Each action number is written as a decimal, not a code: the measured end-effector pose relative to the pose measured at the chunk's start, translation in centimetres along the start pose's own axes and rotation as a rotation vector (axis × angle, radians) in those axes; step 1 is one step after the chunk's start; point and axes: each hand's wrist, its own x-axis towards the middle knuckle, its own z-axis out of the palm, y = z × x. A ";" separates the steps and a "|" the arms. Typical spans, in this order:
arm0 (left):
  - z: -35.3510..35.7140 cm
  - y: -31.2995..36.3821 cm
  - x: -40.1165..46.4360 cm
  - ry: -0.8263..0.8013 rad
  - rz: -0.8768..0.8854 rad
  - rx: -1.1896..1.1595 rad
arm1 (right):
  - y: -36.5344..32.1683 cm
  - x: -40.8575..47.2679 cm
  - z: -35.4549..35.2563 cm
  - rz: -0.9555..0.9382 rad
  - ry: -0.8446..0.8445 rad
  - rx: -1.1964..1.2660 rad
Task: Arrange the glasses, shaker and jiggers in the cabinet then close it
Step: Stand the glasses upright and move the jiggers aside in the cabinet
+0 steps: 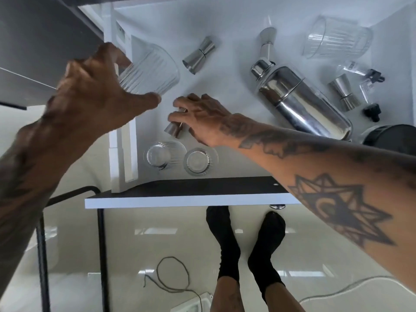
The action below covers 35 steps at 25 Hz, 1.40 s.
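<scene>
1. Lower frame: two ribbed glasses (165, 156) stand upright, side by side, near the bench (236, 91) front edge.
2. Centre: right hand (198, 115) closes on a steel jigger (174, 129) lying on the bench.
3. Left centre: left hand (90, 91) grips a ribbed glass (150, 70), raised toward the cabinet door (40, 41) at upper left.
4. Right: shaker (301, 97) on its side; second jigger (199, 55) and third jigger (344, 93) untouched.
5. Upper right: another glass (337, 39) lies tipped.
6. Judgement: early loading step. Next, seat the held glass on a shelf; cabinet interior not visible.
</scene>
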 end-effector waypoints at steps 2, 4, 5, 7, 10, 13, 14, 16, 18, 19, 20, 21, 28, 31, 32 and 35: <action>-0.2 -0.3 -0.6 0.004 0.065 0.016 | 1.4 -0.2 0.7 0.063 0.079 -0.012; 0.1 -0.3 -1.1 -0.014 0.092 0.030 | 3.5 -1.3 1.0 0.199 0.205 0.078; 0.4 -0.1 -1.2 -0.038 0.096 0.043 | 4.6 -2.0 0.9 0.295 0.255 0.158; 1.5 0.6 -1.3 -0.089 0.139 0.065 | 6.1 -3.1 0.6 0.451 0.305 0.285; 3.6 1.1 -0.9 -0.154 0.243 0.072 | 6.4 -3.4 -0.1 0.540 0.313 0.266; 6.1 0.6 -0.1 -0.206 0.275 0.090 | 6.2 -4.2 -1.4 0.540 0.237 0.121; 7.1 0.4 0.0 -0.185 0.280 0.104 | 6.2 -4.6 -1.7 0.526 0.185 0.088; 8.4 -0.1 0.2 -0.131 0.278 0.147 | 5.9 -4.5 -2.4 0.488 0.134 0.053; 9.0 -0.6 0.3 -0.131 0.282 0.170 | 5.7 -5.1 -4.1 0.438 0.197 0.056; 8.9 -0.8 0.3 -0.138 0.279 0.185 | 6.2 -5.8 -5.2 0.426 0.301 0.064; 8.7 -1.1 0.3 -0.144 0.276 0.199 | 7.2 -6.9 -6.4 0.457 0.454 0.106; 8.3 -1.2 0.3 -0.156 0.280 0.194 | 8.8 -8.4 -7.4 0.539 0.591 0.169; 6.3 1.0 -0.4 -0.402 0.117 0.071 | 21.2 -15.1 -6.2 0.750 0.179 -0.016; 6.0 1.6 -0.5 -0.437 0.092 0.087 | 22.6 -14.5 -6.4 0.762 0.189 -0.013; 5.8 1.5 -0.5 -0.443 0.085 0.085 | 22.8 -14.6 -6.6 0.752 0.166 -0.033; 5.5 1.3 -0.9 -0.454 0.081 0.050 | 22.7 -15.9 -6.7 0.720 0.201 -0.068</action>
